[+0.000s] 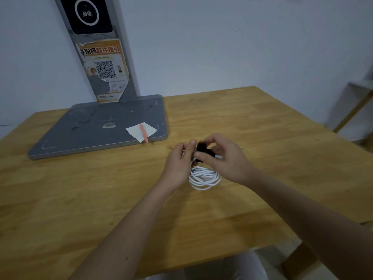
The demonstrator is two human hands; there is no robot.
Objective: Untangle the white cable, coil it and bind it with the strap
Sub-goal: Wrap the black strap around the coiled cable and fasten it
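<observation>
Binding the coil, centre frame
Left hand (pixel 178 162) pinches the white cable (pixel 204 177) loops together; right hand (pixel 224 158) grips the strap (pixel 201 149), seemingly wrapping it.

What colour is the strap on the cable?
Black strap, seen in the head view.

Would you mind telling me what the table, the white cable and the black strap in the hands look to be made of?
The table looks like jointed wood with a matte clear finish: yellow-brown planks with visible grain and seams. The white cable seems to be plastic- or rubber-sheathed, smooth and limp, lying in loose loops. The black strap, which both hands grip, is dull and non-reflective, perhaps fabric hook-and-loop; blur leaves that open.
</observation>
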